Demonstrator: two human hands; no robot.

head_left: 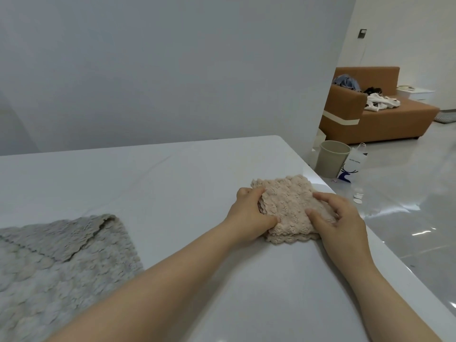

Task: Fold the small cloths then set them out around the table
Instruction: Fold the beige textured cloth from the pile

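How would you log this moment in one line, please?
step: folding | left hand: grips beige cloth | right hand: holds same cloth | grey cloth: lies spread, table left

A white, glossy table [172, 174] with a rounded far right corner is seen standing before a grey wall [172, 70]. Two cloths are carried directly on its top. A beige cloth [288, 208], nubby in texture and scalloped along its hems, is laid folded into a small layered square near the table's right edge, just inside it. A grey cloth [61, 262] of the same nubby weave is spread at the near left, well apart from the beige one. It is cut off by the left and lower borders of the view, and its far corner is turned back over itself.
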